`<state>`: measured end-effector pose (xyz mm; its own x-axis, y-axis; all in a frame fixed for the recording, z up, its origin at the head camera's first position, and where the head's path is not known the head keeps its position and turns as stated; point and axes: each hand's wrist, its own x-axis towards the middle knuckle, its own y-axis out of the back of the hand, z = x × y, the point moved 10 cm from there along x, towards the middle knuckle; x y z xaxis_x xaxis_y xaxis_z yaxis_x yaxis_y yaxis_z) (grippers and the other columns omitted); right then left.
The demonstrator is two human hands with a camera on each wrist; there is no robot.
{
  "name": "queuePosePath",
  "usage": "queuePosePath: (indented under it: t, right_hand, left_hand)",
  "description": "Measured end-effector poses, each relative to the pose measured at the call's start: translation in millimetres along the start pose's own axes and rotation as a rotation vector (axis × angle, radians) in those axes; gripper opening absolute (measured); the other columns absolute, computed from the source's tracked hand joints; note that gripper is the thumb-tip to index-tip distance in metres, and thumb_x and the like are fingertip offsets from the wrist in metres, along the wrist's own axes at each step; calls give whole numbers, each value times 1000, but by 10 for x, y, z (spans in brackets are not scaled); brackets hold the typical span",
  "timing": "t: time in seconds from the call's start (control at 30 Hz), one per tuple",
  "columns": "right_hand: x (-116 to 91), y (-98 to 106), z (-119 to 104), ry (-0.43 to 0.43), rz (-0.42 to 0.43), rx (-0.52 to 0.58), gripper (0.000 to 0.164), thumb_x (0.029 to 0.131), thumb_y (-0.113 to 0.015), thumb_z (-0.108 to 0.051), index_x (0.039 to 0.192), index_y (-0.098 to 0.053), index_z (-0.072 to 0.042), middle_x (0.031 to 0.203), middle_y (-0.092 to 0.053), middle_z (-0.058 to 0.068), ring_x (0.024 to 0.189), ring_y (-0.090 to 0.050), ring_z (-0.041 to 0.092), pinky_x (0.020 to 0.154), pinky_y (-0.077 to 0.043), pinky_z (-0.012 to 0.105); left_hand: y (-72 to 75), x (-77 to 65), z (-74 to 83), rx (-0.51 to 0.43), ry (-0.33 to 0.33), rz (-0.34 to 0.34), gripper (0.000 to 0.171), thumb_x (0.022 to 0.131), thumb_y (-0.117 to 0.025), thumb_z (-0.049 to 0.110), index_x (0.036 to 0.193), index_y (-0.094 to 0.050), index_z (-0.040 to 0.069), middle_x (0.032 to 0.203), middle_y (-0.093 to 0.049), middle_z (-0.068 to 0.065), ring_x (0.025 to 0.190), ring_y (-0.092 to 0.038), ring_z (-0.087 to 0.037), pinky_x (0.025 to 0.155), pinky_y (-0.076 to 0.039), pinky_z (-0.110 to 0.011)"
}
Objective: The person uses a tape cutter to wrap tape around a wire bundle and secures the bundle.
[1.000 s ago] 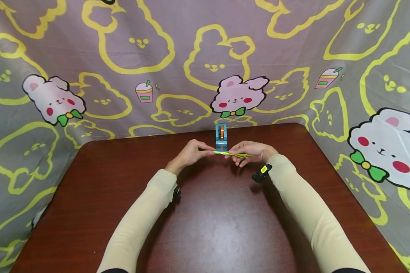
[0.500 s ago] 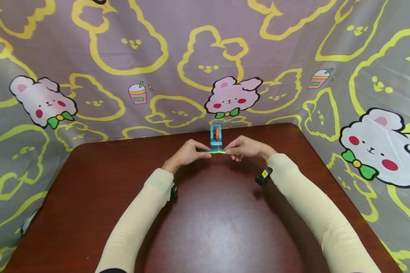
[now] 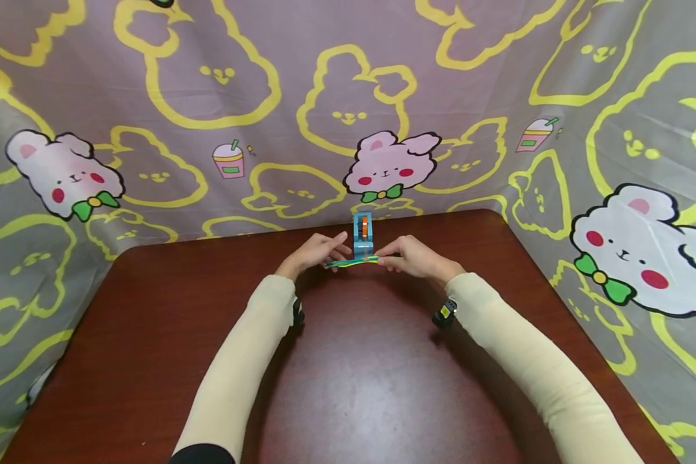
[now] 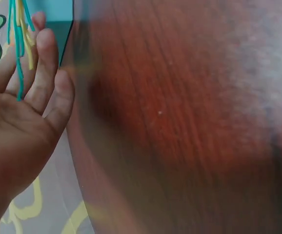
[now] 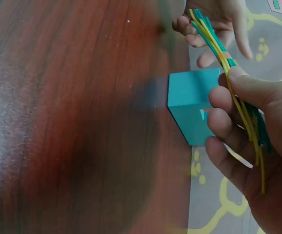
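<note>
My right hand [image 3: 417, 259] pinches a bundle of thin yellow and green strands [image 5: 210, 36] between thumb and fingers. In the right wrist view, a band wraps the bundle just beyond the thumb, and the rear ends run down over the palm. The front ends reach toward my left hand [image 3: 316, 251], whose fingers are parted and relaxed. Strand tips [image 4: 19, 53] hang in front of its palm and fingers in the left wrist view. Right behind the bundle stands a blue tape dispenser [image 3: 356, 222] with an orange wheel, partly hidden by the right fingers in the right wrist view.
The dark red-brown wooden table [image 3: 348, 361] reaches back to a patterned curtain [image 3: 290, 129], which also hangs along both sides. The dispenser is near the table's back edge. Small dark cameras [image 3: 444, 313] sit at the wrists.
My left hand has let go of the bundle's left part and its fingers have spread. The right hand still pinches the bundle, which now extends mostly leftward. The head view has shifted slightly.
</note>
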<state>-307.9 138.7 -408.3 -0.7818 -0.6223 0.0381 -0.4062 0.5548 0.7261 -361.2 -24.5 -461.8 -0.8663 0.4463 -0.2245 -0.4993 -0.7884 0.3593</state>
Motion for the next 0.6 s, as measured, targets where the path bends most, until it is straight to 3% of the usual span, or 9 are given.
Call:
queuePosePath:
  t: [0.3,0.6]
  right_hand:
    - [-30,47,-155,173,107,-165,18,96,-70,-11,112,-78,-7,87,-70,3,75,-58,12,69,-49,31]
    - [-51,72,-183,190,143,-244,20,96,-71,-12,114,-77,-8,91,-71,4,78,-63,11,72,-53,33]
  left_hand:
    - [-169,39,-110,-12,137,-158,66,104,-40,58,108,-76,2,85,-74,-12,63,-67,-20,65,-55,-37]
    - [-274,1,-72,-87,147,-271,73,104,-38,59,109,-74,-4,75,-63,-5,62,-59,-17,64,-52,-32]
